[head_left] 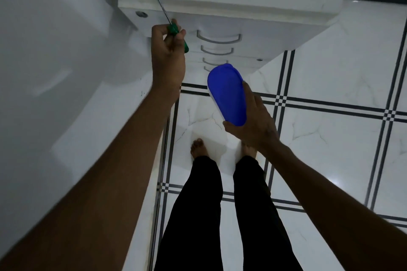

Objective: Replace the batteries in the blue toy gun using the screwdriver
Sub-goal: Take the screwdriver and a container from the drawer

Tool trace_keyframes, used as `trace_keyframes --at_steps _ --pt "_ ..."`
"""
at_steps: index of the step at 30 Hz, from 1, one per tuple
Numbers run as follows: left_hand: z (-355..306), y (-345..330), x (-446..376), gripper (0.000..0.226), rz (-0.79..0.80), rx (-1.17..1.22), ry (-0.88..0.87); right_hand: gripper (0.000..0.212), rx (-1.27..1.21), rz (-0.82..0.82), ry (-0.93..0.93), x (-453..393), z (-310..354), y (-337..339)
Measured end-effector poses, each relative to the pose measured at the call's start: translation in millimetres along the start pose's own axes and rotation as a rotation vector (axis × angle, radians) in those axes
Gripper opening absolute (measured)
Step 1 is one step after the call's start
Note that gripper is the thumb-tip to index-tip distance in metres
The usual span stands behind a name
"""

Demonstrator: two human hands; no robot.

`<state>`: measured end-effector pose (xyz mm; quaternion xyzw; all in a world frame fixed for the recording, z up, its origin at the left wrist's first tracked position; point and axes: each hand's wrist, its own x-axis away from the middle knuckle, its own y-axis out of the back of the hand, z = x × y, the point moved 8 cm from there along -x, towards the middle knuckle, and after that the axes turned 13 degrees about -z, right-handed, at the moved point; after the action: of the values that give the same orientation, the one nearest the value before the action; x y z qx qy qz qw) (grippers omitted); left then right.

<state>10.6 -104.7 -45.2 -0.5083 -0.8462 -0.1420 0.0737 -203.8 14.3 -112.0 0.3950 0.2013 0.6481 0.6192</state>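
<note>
My left hand grips a green-handled screwdriver by its handle, and the long metal shaft points up and to the left. My right hand holds an oval container with a blue lid from its right side and lower end, tilted, above the floor. No blue toy gun and no batteries show in this view.
A white drawer unit with several curved metal handles stands straight ahead. A white surface runs along the left. Below are white marble floor tiles with black lines, and my bare feet and black trousers.
</note>
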Motion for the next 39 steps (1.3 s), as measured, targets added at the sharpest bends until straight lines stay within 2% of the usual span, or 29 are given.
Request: trace_keyframes --at_steps 5,11,16,21,25,29,33,36,39 --pt "-0.9 -11.8 -10.7 0.012 0.010 -0.057 -0.019 0.116 -0.012 -0.007 -0.037 2.8 -11.6 -0.6" --pt "0.1 -1.3 18.6 0.020 0.025 -0.191 -0.041 0.116 0.013 -0.041 -0.109 19.5 -22.1 19.7" --pt "-28.1 1.6 78.6 0.019 0.200 -0.420 -0.112 0.117 0.029 -0.133 -0.221 62.1 -21.4 90.5" --pt "-86.1 -28.8 145.3 0.020 0.349 -0.545 -0.190 0.114 0.023 -0.305 -0.333 110.6 -25.6 196.6" --pt "-141.4 -94.4 204.1 0.024 0.467 -0.580 -0.294 0.111 0.016 -0.489 -0.442 152.7 -53.2 302.3" --pt "-187.0 -185.1 286.9 0.012 0.615 -0.594 -0.386 0.110 0.009 -0.677 -0.562 202.3 -108.3 412.2" --pt "-217.9 -293.7 402.8 0.010 0.772 -0.581 -0.456 0.109 -0.002 -0.881 -0.654 275.6 -183.9 524.6" --pt "-229.4 -367.5 489.6 0.016 0.893 -0.552 -0.469 0.107 -0.012 -0.999 -0.743 334.0 -234.9 590.5" --pt "-244.6 -436.5 581.0 0.013 1.009 -0.566 -0.559 0.106 0.001 -1.085 -0.853 392.9 -289.6 649.2"
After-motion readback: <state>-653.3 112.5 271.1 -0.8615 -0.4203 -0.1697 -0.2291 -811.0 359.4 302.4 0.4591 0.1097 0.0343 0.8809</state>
